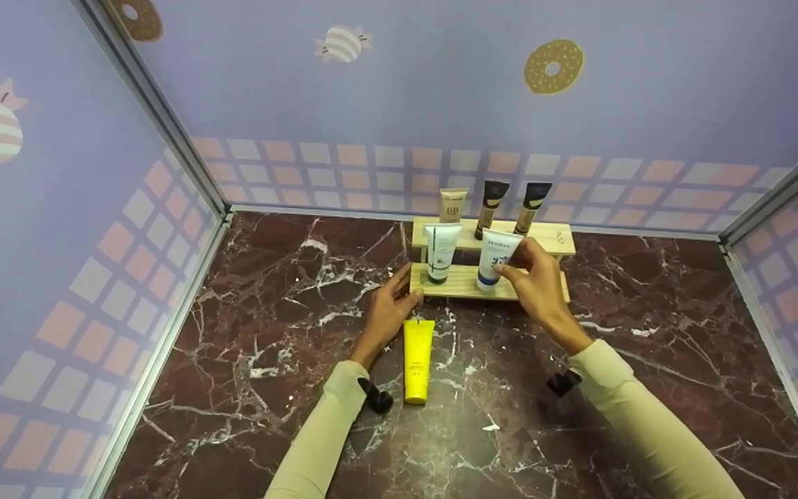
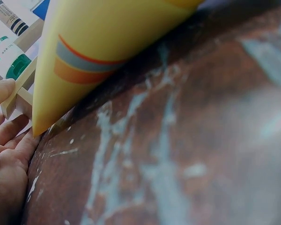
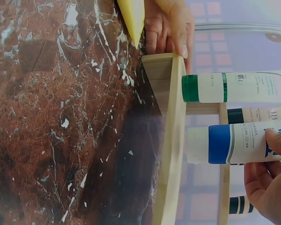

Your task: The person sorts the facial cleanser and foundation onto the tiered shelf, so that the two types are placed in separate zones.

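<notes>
My right hand [image 1: 539, 283] pinches a white cosmetic tube [image 1: 498, 253] with a blue band, thumb in front and fingers behind. The tube stands cap down at the lower step of a wooden display rack [image 1: 465, 290]; in the right wrist view its white cap [image 3: 196, 145] is at the step's edge, contact unclear. My left hand [image 1: 386, 312] holds the rack's left end, thumb [image 3: 180, 40] on the step. Left of the held tube, a white tube with a green cap [image 1: 444, 251] stands on the same step. A yellow tube [image 1: 418, 360] lies on the table beside my left wrist.
On the rack's upper step stand a beige BB tube [image 1: 453, 205] and two dark-topped tubes, one left [image 1: 491, 208] and one right [image 1: 533, 208]. The dark marbled table [image 1: 288, 333] meets patterned walls behind and at both sides.
</notes>
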A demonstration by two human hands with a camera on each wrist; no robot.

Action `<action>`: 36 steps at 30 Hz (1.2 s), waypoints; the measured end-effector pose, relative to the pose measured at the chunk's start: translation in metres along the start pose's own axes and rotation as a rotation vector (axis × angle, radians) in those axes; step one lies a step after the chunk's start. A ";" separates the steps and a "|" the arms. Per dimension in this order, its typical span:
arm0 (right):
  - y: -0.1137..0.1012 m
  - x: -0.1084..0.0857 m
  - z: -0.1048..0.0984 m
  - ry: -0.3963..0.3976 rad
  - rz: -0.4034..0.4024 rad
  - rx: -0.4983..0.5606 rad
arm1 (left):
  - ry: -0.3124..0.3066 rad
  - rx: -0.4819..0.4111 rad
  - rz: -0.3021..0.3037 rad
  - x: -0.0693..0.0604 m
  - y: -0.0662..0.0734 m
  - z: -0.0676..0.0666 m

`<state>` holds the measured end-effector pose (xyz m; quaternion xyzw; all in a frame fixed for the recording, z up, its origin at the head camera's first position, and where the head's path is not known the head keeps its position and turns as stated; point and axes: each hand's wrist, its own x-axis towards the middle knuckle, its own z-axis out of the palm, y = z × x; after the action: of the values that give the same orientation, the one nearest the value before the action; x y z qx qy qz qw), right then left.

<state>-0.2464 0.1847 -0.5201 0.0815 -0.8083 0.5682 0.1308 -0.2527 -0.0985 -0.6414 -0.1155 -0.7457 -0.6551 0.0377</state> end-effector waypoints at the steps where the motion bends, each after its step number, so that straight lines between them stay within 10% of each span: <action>1: 0.001 0.001 0.001 -0.003 -0.001 0.003 | -0.004 -0.004 -0.002 0.000 0.000 0.000; 36: 0.013 0.006 0.002 -0.040 -0.032 0.018 | -0.009 -0.043 0.005 0.001 0.000 0.000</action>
<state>-0.2564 0.1870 -0.5304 0.1067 -0.8043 0.5714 0.1230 -0.2535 -0.0980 -0.6409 -0.1210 -0.7312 -0.6705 0.0337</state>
